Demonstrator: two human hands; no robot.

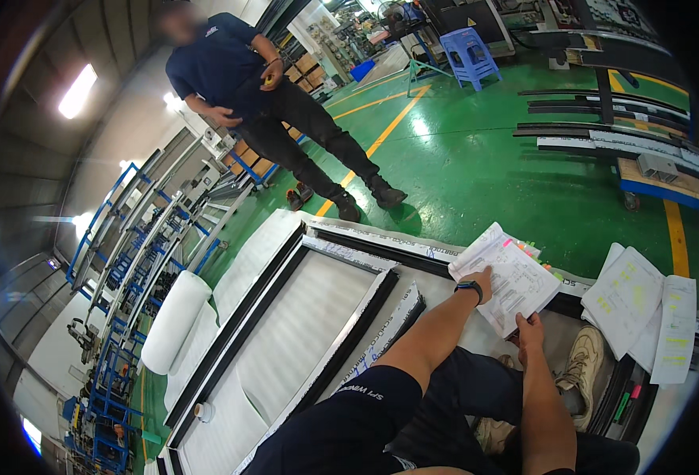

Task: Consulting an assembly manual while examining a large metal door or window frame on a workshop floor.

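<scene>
A stack of printed drawing sheets (pixel 524 279) with coloured tabs along its far edge is in front of me, above a black frame bar. My left hand (pixel 480 286), with a dark watch at the wrist, lies on the stack's left part, a finger stretched out over the drawing. The lower corner of the stack is pinched in my right hand (pixel 530 328), thumb on top. Under and around my arms lies a large black window frame (pixel 286 269) with white protective film strips on its bars.
More marked sheets (pixel 626 301) lie at the right, near pens (pixel 623 404). A white roll (pixel 177 321) and a small tape roll (pixel 202 412) are at the left. Another person (pixel 246 87) stands beyond the frame. A blue stool (pixel 470 57) and a profile rack (pixel 619 134) stand farther off.
</scene>
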